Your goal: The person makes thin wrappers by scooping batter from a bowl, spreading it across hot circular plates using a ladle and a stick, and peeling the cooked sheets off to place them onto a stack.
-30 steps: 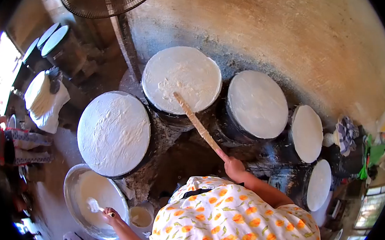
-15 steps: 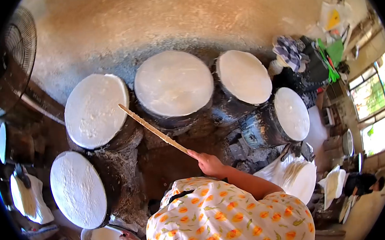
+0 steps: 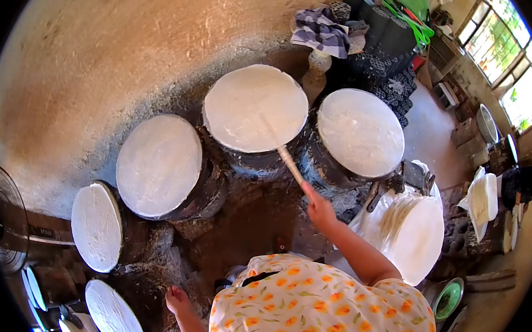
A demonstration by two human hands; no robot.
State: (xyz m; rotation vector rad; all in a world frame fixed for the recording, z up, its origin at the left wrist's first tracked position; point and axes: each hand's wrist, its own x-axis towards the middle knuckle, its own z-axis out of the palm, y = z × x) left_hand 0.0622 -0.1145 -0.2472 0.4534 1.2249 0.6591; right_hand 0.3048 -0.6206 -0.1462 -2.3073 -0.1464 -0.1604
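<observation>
My right hand (image 3: pixel 321 210) grips the end of a long thin wooden stick (image 3: pixel 288 161), which is blurred along its length. The stick's far end reaches over the white round top (image 3: pixel 252 99) of the back drum; whether it touches that surface I cannot tell. My left hand (image 3: pixel 176 300) is low at the left with its fingers curled in, and nothing shows in it. Nearest to it is a tilted-looking white round top (image 3: pixel 115 318). Further white round tops, (image 3: pixel 160 166) at back left and one (image 3: pixel 360 133) at right, cover dark drums.
A stack of white round sheets (image 3: pixel 416 239) lies on plastic at my right. Black perforated briquettes (image 3: pixel 391 98) and a checked cloth (image 3: pixel 321 31) are at back right. A fan (image 3: pixel 4 215) stands at far left. Another person (image 3: pixel 522 185) is at far right, above a green bowl (image 3: pixel 449 300).
The view has turned rightward. My right hand has carried the stick from near the left drums to over the back one. My left hand has risen away from the white basin.
</observation>
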